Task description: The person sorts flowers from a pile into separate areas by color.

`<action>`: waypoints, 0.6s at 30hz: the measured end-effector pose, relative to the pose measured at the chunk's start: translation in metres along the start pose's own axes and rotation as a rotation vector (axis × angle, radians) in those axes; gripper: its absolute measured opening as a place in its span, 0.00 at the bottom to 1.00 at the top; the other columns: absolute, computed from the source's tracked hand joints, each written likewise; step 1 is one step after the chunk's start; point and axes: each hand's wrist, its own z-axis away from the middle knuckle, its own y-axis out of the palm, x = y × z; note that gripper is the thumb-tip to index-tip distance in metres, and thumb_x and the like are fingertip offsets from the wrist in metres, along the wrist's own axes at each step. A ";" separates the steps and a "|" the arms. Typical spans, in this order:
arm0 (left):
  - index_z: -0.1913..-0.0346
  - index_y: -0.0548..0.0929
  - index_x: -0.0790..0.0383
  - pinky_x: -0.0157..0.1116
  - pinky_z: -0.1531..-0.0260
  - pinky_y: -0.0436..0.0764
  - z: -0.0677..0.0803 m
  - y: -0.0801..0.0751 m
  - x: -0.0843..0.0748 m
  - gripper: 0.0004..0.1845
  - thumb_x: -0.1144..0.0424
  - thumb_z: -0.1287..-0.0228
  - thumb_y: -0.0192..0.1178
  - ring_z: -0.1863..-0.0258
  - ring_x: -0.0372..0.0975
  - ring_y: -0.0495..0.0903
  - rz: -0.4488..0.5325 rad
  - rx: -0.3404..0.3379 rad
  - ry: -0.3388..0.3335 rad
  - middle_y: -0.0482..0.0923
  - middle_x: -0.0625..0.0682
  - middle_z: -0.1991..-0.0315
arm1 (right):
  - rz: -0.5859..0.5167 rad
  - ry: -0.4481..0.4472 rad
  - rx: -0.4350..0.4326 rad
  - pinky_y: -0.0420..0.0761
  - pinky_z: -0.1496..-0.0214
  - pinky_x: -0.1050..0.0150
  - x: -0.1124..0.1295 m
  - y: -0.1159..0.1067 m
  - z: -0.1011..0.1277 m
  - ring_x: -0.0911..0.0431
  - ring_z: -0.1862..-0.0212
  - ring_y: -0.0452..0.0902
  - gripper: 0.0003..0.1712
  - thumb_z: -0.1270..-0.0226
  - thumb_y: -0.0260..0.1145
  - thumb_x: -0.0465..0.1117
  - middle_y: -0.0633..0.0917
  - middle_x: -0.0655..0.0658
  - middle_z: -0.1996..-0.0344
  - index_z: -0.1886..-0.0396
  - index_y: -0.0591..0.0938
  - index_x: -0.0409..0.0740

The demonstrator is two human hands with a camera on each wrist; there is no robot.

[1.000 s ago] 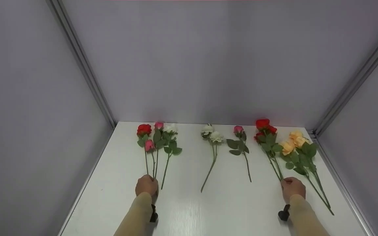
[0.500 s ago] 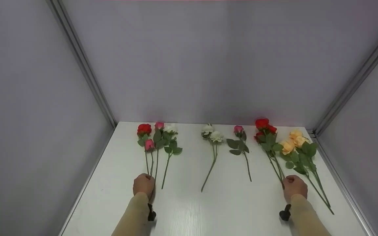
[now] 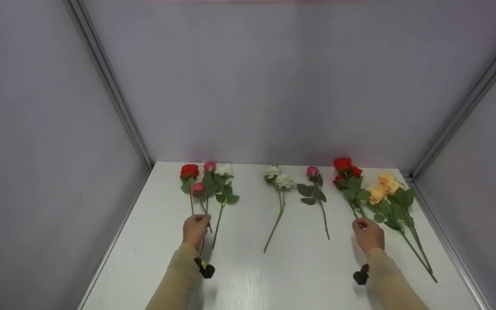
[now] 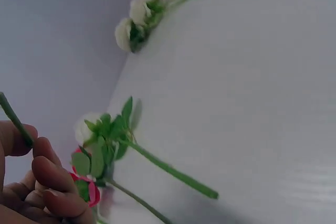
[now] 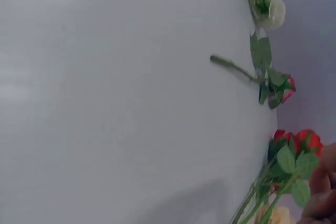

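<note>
My left hand pinches the thin green stem of a pink rose between thumb and forefinger. That bloom overlaps the group at the left: a red rose, another pink rose and a white flower. Over at the right, my right hand has its thumb and forefinger together at the stems below the red roses, gripping a red rose's stem. The lower stems are hidden behind this hand. In the right wrist view, only curled fingers show at the edge, beside the red blooms.
Between the hands lie white flowers and a single pink rose with dark leaves. Yellow roses lie right of the right hand. Grey walls enclose the white table behind and at both sides.
Both hands have moved away from the body, the right one also leftward. The front pink rose has tilted and shifted slightly right with the left hand. The red roses have shifted slightly left.
</note>
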 end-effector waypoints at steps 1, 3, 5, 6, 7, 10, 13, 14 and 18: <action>0.54 0.80 0.66 0.40 0.63 0.75 0.002 0.003 -0.006 0.15 0.56 0.32 0.57 0.61 0.47 0.77 0.041 0.008 -0.008 0.80 0.57 0.61 | -0.005 -0.019 0.003 0.73 0.63 0.59 0.007 0.003 0.001 0.51 0.62 0.73 0.14 0.29 0.59 0.46 0.81 0.42 0.61 0.54 0.81 0.40; 0.55 0.79 0.66 0.38 0.64 0.75 0.007 0.009 -0.017 0.14 0.57 0.32 0.58 0.62 0.45 0.77 0.113 0.024 -0.014 0.80 0.56 0.62 | -0.019 -0.055 0.011 0.73 0.64 0.59 0.020 0.011 0.003 0.52 0.64 0.73 0.13 0.30 0.60 0.46 0.82 0.43 0.63 0.56 0.82 0.42; 0.55 0.79 0.66 0.37 0.67 0.74 0.013 0.016 -0.025 0.14 0.57 0.33 0.59 0.65 0.43 0.76 0.175 0.045 -0.012 0.79 0.56 0.63 | -0.038 -0.086 0.029 0.72 0.66 0.60 0.034 0.018 0.006 0.53 0.66 0.72 0.11 0.30 0.61 0.46 0.82 0.45 0.64 0.58 0.83 0.44; 0.55 0.79 0.66 0.36 0.68 0.74 0.016 0.021 -0.029 0.14 0.57 0.33 0.59 0.67 0.41 0.76 0.194 0.059 -0.005 0.79 0.55 0.64 | -0.055 -0.100 0.039 0.73 0.66 0.61 0.042 0.022 0.009 0.53 0.67 0.73 0.11 0.31 0.62 0.45 0.82 0.46 0.65 0.58 0.83 0.44; 0.55 0.79 0.66 0.35 0.69 0.74 0.020 0.025 -0.032 0.14 0.57 0.33 0.60 0.68 0.40 0.75 0.207 0.076 0.008 0.79 0.55 0.65 | -0.070 -0.117 0.049 0.73 0.67 0.61 0.050 0.025 0.011 0.53 0.67 0.73 0.10 0.31 0.63 0.45 0.82 0.47 0.66 0.59 0.83 0.45; 0.54 0.78 0.68 0.34 0.70 0.74 0.030 0.040 -0.038 0.14 0.58 0.33 0.60 0.69 0.40 0.75 0.239 0.141 0.044 0.79 0.53 0.67 | -0.124 -0.168 0.096 0.74 0.65 0.61 0.075 0.035 0.021 0.55 0.67 0.73 0.08 0.32 0.64 0.44 0.82 0.48 0.67 0.60 0.84 0.46; 0.53 0.78 0.67 0.34 0.71 0.74 0.039 0.056 -0.043 0.15 0.58 0.33 0.60 0.70 0.40 0.75 0.245 0.206 0.070 0.79 0.53 0.67 | -0.171 -0.222 0.148 0.74 0.62 0.60 0.099 0.045 0.034 0.55 0.65 0.74 0.07 0.32 0.64 0.44 0.82 0.50 0.68 0.61 0.84 0.47; 0.53 0.78 0.67 0.33 0.71 0.73 0.042 0.061 -0.044 0.15 0.58 0.33 0.60 0.71 0.39 0.75 0.244 0.221 0.072 0.80 0.54 0.67 | -0.183 -0.240 0.166 0.74 0.61 0.60 0.106 0.049 0.038 0.56 0.64 0.74 0.07 0.32 0.64 0.44 0.82 0.51 0.68 0.62 0.84 0.47; 0.54 0.77 0.66 0.33 0.73 0.73 0.053 0.082 -0.047 0.15 0.58 0.35 0.62 0.71 0.40 0.76 0.238 0.282 0.072 0.81 0.57 0.65 | -0.197 -0.312 0.236 0.74 0.61 0.62 0.128 0.062 0.053 0.58 0.65 0.74 0.08 0.32 0.63 0.49 0.81 0.55 0.69 0.63 0.84 0.51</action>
